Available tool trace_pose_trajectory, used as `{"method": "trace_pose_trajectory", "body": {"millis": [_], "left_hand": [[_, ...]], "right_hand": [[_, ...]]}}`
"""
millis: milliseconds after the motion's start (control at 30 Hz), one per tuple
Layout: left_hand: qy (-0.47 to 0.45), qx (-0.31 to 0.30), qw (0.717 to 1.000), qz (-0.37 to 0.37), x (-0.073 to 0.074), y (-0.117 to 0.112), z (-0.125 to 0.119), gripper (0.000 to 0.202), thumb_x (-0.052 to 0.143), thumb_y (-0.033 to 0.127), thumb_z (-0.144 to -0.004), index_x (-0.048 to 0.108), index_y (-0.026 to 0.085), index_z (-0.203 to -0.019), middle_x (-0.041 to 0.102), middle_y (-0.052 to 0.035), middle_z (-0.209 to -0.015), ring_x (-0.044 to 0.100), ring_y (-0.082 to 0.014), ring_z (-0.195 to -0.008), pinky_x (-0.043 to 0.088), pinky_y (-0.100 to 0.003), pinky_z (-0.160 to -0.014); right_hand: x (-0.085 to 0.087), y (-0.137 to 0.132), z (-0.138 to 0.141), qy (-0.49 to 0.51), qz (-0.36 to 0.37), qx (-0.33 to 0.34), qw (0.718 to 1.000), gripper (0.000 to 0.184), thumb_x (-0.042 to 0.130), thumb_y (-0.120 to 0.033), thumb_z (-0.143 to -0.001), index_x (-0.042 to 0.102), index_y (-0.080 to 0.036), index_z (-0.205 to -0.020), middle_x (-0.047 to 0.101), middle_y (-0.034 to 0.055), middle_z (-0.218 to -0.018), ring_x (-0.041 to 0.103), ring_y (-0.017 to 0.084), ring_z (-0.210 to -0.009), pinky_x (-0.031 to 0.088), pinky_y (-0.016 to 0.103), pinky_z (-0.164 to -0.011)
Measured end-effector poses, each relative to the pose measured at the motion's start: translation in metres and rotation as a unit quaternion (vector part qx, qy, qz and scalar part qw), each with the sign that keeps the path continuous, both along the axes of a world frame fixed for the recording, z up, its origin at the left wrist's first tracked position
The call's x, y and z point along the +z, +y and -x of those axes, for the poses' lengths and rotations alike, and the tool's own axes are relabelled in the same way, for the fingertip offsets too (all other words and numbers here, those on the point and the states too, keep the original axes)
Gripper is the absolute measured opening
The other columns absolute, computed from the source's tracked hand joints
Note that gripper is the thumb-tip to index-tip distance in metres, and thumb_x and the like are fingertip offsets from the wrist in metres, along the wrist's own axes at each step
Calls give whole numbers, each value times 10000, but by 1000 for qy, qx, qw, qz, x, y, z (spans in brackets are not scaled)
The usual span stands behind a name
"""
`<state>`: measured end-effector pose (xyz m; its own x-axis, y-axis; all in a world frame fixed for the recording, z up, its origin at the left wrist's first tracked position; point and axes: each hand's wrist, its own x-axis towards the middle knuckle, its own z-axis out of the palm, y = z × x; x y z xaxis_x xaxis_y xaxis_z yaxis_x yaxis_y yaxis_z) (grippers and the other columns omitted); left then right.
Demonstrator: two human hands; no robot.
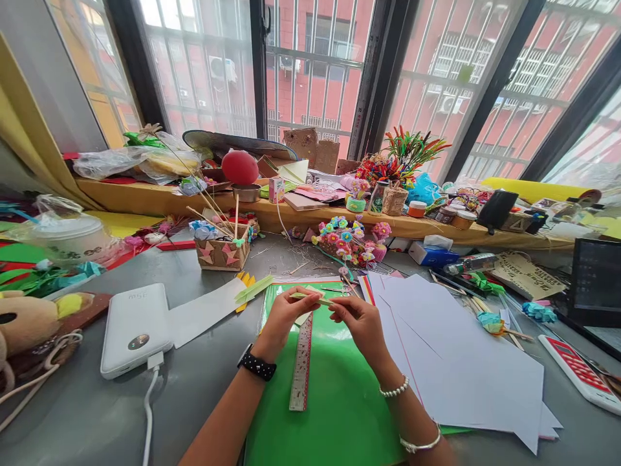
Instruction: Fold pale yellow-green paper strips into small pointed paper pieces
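Observation:
Both my hands are raised over a green sheet (334, 395) lying on the grey table. My left hand (286, 317) and my right hand (356, 320) pinch the two ends of a narrow pale-green paper strip (313, 298) held between them. Their fingers are closed on it. A ruler (301, 362) lies on the green sheet just below my left hand. A black watch is on my left wrist, and bead bracelets are on my right wrist.
White paper sheets (460, 362) are spread to the right, and a white power bank (136, 330) with its cable lies at the left. A cardboard box with sticks (222, 252), paper flowers (347, 239), a calculator (579, 372) and a cluttered window ledge lie beyond.

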<state>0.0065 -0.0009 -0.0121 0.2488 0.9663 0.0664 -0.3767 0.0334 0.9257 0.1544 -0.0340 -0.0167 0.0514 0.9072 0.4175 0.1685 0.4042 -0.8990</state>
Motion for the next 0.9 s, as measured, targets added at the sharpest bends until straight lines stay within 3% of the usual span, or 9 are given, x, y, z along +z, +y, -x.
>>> {"method": "trace_pose_trajectory", "body": {"millis": [300, 500, 900], "left_hand": [[-59, 3, 998, 24, 3, 0, 2, 99, 656, 194, -603, 589, 126, -628, 643, 2, -703, 583, -91, -702, 451, -204, -727], [-88, -20, 995, 39, 2, 0, 2, 97, 652, 184, -610, 578, 122, -619, 643, -1, -725, 585, -82, -707, 450, -190, -731], [-76, 5, 996, 47, 4, 0, 0, 127, 674, 205, -572, 579, 127, -604, 645, -10, -730, 588, -89, -684, 458, -210, -727]], "right_hand": [[-3, 4, -3, 64, 53, 5, 997, 179, 620, -275, -632, 607, -153, -762, 620, 18, -630, 587, 139, -546, 493, 265, -534], [2, 0, -2, 67, 27, -11, 997, 131, 607, -265, -652, 610, -156, -726, 591, -1, -578, 572, 123, -517, 477, 241, -510], [4, -3, -1, 37, -13, -43, 998, 95, 568, -251, -696, 615, -168, -695, 602, 6, -591, 559, 108, -492, 464, 221, -482]]}}
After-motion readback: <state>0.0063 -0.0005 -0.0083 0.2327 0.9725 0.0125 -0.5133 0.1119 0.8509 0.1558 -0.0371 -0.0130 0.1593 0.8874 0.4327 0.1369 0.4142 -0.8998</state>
